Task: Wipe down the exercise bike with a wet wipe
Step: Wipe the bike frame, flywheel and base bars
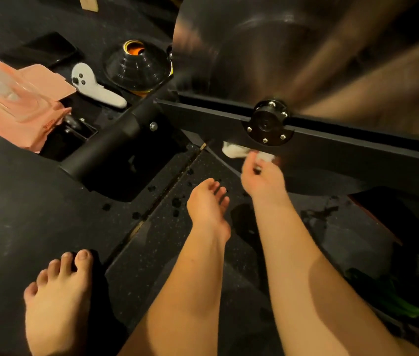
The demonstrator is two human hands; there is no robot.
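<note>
The wet wipe (233, 151) is white. The exercise bike's frame bar (344, 150) is matt black, and its round hub (267, 123) is black with silver bolt heads (249, 129) around the rim. The stabiliser tube (105, 145) is black too. The wipes pack (23, 116) is pink with a clear lid (5, 84) and small red print. The controller (95, 91) is white with black buttons. The stack of cones (137, 70) is black, with orange and yellow showing inside. The floor mat (167, 247) is black with fine pale speckles.

Bare forearms (293, 253) end in the left hand (209, 201) and right hand (262, 178); one foot (59, 299) is bare.
</note>
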